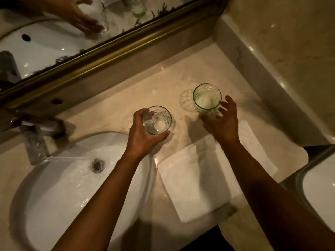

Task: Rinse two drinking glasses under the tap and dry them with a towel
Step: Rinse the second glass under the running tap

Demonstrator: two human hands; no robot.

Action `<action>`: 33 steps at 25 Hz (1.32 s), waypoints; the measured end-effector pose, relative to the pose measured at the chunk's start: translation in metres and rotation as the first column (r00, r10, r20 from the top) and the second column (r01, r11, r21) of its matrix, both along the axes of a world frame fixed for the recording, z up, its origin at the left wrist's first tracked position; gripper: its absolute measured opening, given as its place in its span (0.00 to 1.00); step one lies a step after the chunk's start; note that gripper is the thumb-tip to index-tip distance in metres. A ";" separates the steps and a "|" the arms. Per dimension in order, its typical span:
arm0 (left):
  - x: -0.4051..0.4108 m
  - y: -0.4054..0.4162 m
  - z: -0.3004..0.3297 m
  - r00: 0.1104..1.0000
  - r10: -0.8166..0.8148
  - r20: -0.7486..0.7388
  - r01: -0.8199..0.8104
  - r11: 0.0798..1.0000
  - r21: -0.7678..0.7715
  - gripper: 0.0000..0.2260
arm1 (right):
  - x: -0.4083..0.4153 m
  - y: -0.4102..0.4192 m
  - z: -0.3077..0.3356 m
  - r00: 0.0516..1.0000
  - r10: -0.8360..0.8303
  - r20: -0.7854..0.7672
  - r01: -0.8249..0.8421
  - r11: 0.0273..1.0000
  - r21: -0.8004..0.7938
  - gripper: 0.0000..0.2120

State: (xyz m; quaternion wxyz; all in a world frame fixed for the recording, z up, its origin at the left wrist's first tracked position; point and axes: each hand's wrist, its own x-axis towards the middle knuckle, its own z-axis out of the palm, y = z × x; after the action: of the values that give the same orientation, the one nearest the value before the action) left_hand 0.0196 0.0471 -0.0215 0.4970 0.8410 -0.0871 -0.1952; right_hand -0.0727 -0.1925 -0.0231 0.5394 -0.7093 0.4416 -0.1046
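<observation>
While gripped around its side, ribbed clear glass [156,120] upright in left hand [143,134], just above the marble counter [112,113] beside the right rim of the white sink [54,187]; fingers wrapped behind it, thumb across the near side. Cannot tell whether its base touches the counter. Green-tinted glass [207,97] upright on the counter toward the back right corner, with a faint patterned shadow to its left. Right hand [222,120] spread, fingers apart, at the near right side of that glass; fingertips close to its wall, contact hard to make out, not clamped. Folded white towel [204,178] flat near the front edge of the counter, partly covered by the right forearm. Chrome tap [36,140] at the back left of the sink, blurred, its base cut off by the left edge; water sheeting across the basin toward the drain [97,165]. Gold-framed mirror [108,46] along the back of the counter, reflecting a hand on a glass, both blurred. Second white basin [320,192] cut off at the right edge. Dim light, fine detail of both glasses unclear.
</observation>
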 end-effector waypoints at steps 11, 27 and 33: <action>-0.007 -0.012 -0.008 0.997 0.056 -0.055 -0.057 0.998 -0.024 0.43 | 0.025 -0.013 -0.010 0.990 0.084 0.113 -0.088 0.996 0.031 0.48; -0.053 0.037 0.015 0.978 0.165 0.126 -0.134 0.966 -0.223 0.21 | -0.052 0.057 0.043 0.947 0.269 0.177 -0.291 0.951 0.109 0.43; -0.082 0.080 0.012 0.949 0.119 -0.292 -0.229 0.895 -0.382 0.12 | -0.076 0.148 0.045 0.873 0.474 0.116 -0.488 0.854 0.179 0.43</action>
State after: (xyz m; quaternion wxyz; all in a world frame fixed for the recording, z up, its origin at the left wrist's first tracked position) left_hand -0.0626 0.1268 -0.0095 0.6852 0.6889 0.0163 -0.2359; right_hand -0.1491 -0.0446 0.0214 0.6324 -0.7345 0.2400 0.0550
